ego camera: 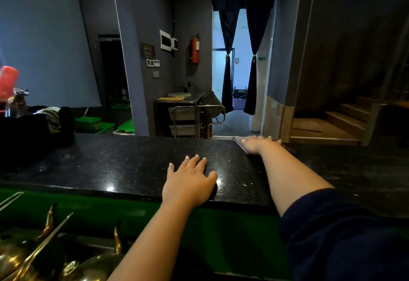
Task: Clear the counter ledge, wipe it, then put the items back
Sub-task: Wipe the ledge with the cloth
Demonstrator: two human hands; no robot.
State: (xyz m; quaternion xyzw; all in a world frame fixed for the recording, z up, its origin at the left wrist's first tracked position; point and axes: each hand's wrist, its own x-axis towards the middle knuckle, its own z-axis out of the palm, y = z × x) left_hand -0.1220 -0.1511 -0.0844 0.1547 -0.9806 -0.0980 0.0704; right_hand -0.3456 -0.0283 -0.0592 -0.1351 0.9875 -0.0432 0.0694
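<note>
Left hand (190,178) lies flat on the surface (124,161), fingers straight and spread, palm near the front edge, holding nothing. I see my right hand (257,144) farther back and to the right, stretched out with fingers straight, pressing down on a grey cloth (240,142) at the far edge of the surface; a corner of the cloth pokes out to the left of the fingers. A dark blue sleeve (340,232) covers my right upper arm.

That surface is black speckled stone, glossy, with two bright glints near my left hand. Its front face is green. Around it the room is dim, with blue-grey walls.

At the far left a red container (8,81) and a shiny metal jar (15,103) stand behind dark bundled cloth (37,125) that rests on the left end of the surface. Below, at bottom left, brass pots (44,258) with curved spouts sit lower than the ledge. Green crates (95,123) are on the floor beyond. Past the middle stands a metal trolley (188,114), with a red fire extinguisher (195,48) on the wall above it. Dark curtains (228,59), tied back, frame a bright doorway. Wooden stairs (332,123) rise at the right.

A dark wall sign has yellow writing I cannot read.
</note>
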